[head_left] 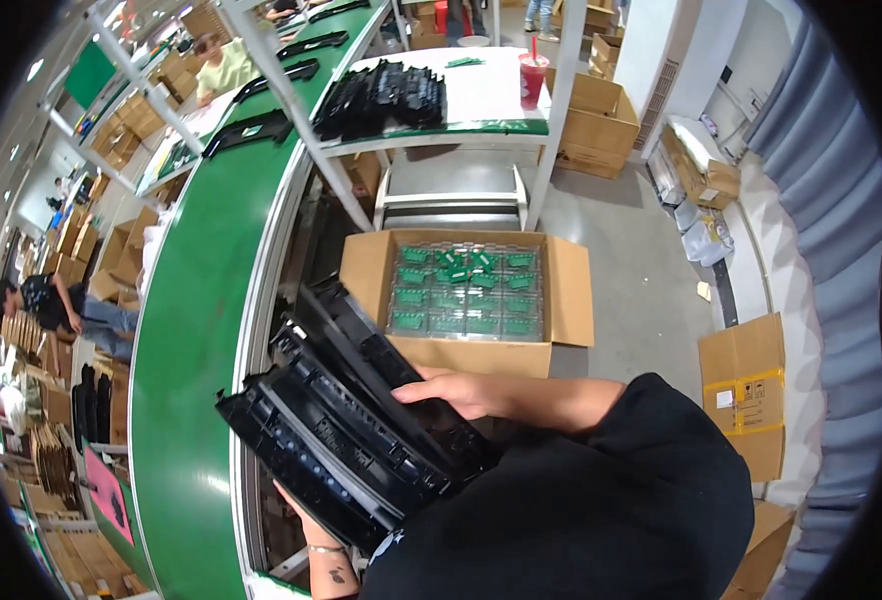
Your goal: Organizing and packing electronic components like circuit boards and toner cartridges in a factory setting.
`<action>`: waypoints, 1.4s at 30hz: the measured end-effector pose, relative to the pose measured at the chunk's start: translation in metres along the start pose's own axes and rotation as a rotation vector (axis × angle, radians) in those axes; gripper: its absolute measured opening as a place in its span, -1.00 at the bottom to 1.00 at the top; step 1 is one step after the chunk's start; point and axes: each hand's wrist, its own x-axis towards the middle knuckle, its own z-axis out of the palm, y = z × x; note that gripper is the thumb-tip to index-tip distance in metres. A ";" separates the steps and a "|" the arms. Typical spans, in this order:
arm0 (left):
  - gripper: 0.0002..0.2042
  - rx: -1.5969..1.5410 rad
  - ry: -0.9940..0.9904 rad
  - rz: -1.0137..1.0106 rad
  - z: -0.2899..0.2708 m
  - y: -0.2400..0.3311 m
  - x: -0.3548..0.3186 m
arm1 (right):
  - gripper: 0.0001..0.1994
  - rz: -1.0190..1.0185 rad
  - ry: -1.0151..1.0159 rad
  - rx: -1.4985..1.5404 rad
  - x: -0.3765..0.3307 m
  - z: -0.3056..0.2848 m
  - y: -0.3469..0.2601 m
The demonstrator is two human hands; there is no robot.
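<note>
Against my body I carry a stack of long black molded plastic parts [346, 440], several pieces lying side by side and slanting. My right hand [451, 390] reaches over the top, its fingers closed on the edge of the piece farthest from me. Under the near left side, my left hand [301, 515] supports the stack; most of its fingers are hidden below the plastic. Just beyond the stack stands an open cardboard box [361, 262], where small green parts [451, 268] sit in a clear compartmented tray, a few of them loose on top.
To the left runs a green conveyor belt [196, 330] carrying black plastic parts [249, 132] at its far end. A white-topped table [491, 85] ahead holds a pile of black parts [386, 95] and a red drink cup [532, 80]. Flattened cardboard [746, 400] lies at right.
</note>
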 end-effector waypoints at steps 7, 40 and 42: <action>-0.40 -0.029 0.065 -0.163 0.071 -0.045 0.156 | -0.47 -0.263 0.155 0.045 -0.043 -0.099 -0.087; -0.63 0.415 -0.493 -0.368 0.342 -0.159 0.803 | -0.68 -0.852 0.635 -0.149 -0.017 -0.462 -0.558; -0.65 0.441 -0.494 -0.457 0.343 -0.164 0.816 | -0.65 -0.843 0.767 -0.174 -0.013 -0.467 -0.560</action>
